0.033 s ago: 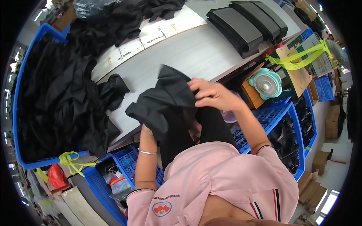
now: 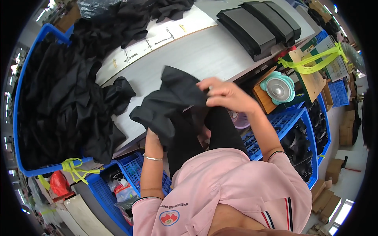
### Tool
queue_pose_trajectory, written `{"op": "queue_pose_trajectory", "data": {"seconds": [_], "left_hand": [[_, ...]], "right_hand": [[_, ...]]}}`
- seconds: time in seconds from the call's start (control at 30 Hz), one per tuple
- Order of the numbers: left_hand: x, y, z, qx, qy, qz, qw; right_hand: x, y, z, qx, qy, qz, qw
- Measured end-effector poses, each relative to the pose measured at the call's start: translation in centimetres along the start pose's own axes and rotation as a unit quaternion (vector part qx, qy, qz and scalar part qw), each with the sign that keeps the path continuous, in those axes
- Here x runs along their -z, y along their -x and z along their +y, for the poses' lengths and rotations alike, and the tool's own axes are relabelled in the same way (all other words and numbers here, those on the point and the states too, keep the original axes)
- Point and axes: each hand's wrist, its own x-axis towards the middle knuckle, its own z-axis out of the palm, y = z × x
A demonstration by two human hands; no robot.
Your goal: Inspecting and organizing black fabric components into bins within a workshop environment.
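Note:
I hold a black garment [image 2: 173,106] bunched up in front of my chest, over the near edge of a white table [image 2: 204,55]. My right hand [image 2: 224,94] pinches its upper edge with the fingers closed on the cloth. My left hand [image 2: 151,135] grips it from below and is mostly hidden under the fabric; a thin bracelet sits on that wrist. More of the black cloth hangs down toward my pink shirt.
A big heap of black garments [image 2: 59,98] fills a blue bin [image 2: 17,102] on the left and spills onto the table. Folded dark stacks [image 2: 260,23] lie at the far right of the table. Blue crates [image 2: 283,122], a teal fan [image 2: 278,88] and another blue crate [image 2: 118,185] stand around me.

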Motion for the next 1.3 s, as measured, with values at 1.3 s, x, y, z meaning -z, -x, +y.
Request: {"op": "queue_pose_trajectory", "data": {"seconds": [1.3], "left_hand": [[-5.6, -9.7, 0.0, 0.156, -0.073, -0.034, 0.984]], "right_hand": [[-4.5, -6.2, 9.9, -0.144, -0.067, 0.291, 0.944]]}}
